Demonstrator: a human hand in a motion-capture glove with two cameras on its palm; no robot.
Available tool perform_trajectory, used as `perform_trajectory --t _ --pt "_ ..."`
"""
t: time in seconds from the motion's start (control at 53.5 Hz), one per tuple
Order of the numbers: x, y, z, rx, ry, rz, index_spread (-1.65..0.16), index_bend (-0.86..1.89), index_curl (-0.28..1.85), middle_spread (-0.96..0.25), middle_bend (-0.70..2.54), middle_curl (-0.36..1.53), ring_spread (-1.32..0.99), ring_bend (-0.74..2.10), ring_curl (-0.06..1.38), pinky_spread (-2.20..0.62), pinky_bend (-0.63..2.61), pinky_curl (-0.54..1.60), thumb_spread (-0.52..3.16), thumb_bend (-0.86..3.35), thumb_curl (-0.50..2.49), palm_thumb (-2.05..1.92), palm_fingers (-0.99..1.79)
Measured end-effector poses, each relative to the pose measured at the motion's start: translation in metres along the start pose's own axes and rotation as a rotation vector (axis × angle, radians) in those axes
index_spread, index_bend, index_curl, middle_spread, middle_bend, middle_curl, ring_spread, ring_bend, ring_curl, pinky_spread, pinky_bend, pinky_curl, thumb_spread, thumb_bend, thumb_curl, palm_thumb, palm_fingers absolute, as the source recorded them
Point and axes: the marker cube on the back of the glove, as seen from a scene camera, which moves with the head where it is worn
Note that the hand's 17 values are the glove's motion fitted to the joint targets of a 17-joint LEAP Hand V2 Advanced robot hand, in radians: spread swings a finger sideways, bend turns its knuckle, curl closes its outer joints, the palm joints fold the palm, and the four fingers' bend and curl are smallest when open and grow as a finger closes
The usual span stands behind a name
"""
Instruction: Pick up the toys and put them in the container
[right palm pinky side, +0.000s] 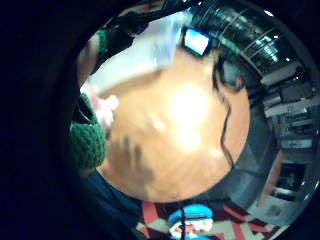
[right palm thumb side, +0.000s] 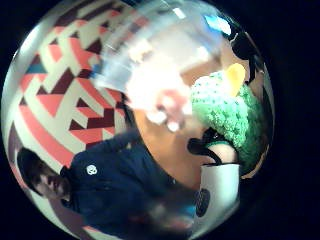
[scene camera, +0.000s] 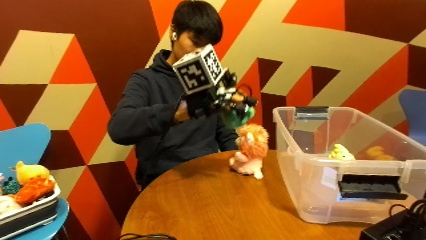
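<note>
— Holding a green toy (scene camera: 237, 116) up at chest height: that's what I read from the outside view. My hand (scene camera: 212, 102) has its fingers curled round it, well above the surface (scene camera: 213, 200).

— Where is the bin from there?

— The bin (scene camera: 303, 165) sits on the surface beside and below the hand, off toward the far side from the person's body. So the move, as I judge it, is across and down over the near rim.

— Anything in the way?

— A pink toy (scene camera: 249, 150) stands on the surface between the hand and the bin wall, just beside the wall. I'd carry over it, not through it.

— Is the bin open?

— Yes, no lid on it, and a yellow toy (scene camera: 340, 151) already lies inside.

— And the green one's long axis?

— Can't tell; the hand hides most of it. The thumb-side palm view only shows knitted green (right palm thumb side: 227, 107) close to the palm.
</note>
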Motion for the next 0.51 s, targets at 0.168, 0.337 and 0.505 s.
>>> perform_trajectory --t 0.168,0.337,0.505 --pt "-0.032 -0.082 -0.044 0.352 -0.220 0.003 -0.09 0.99 0.69 -0.24 0.69 0.41 -0.19 0.22 0.10 -0.04 0.39 0.32 1.08 0.17 0.62 0.65 0.29" --pt "-0.047 -0.149 -0.014 0.391 -0.296 0.068 -0.10 0.90 0.71 -0.28 0.69 0.45 -0.26 0.31 0.14 -0.06 0.44 0.34 1.04 0.15 0.67 0.66 0.26" --pt "-0.045 -0.187 0.044 0.148 -0.285 0.131 -0.12 0.78 0.70 -0.24 0.57 0.44 -0.24 0.35 0.18 -0.06 0.52 0.37 1.16 0.11 0.65 0.60 0.11"
